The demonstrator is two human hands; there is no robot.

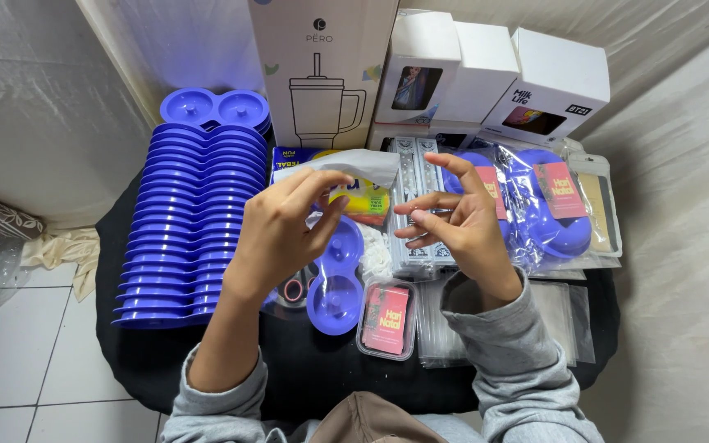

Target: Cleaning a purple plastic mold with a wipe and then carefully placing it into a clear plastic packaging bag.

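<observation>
Clear plastic pouch, flat and whitish where it catches the light, is raised above the middle of the black round table. Its left end is pinched between the thumb and fingertips of the left hand, which is closed on it near the corner. From that pinch the pouch runs out to the right, level with the fingertips and above the knuckles, ending short of the right hand. That hand is open, fingers spread and curled loosely, palm turned toward the left one; its raised forefinger is near the pouch's free end, but whether it touches cannot be told.

Directly below the hands lies a blue two-cup plastic tray, with a small pair of scissors just beside its left edge. Under the pouch a yellow and blue printed packet shows. To the right of the tray sits a small clear box holding a pink card, and next to it a pile of empty clear bags.

A long overlapping stack of blue trays fills the table's left side. Filled bags with blue trays and pink cards lie on the right. Behind stand a tall carton with a tumbler drawing and white cardboard boxes. Grey sleeves cover both forearms.
</observation>
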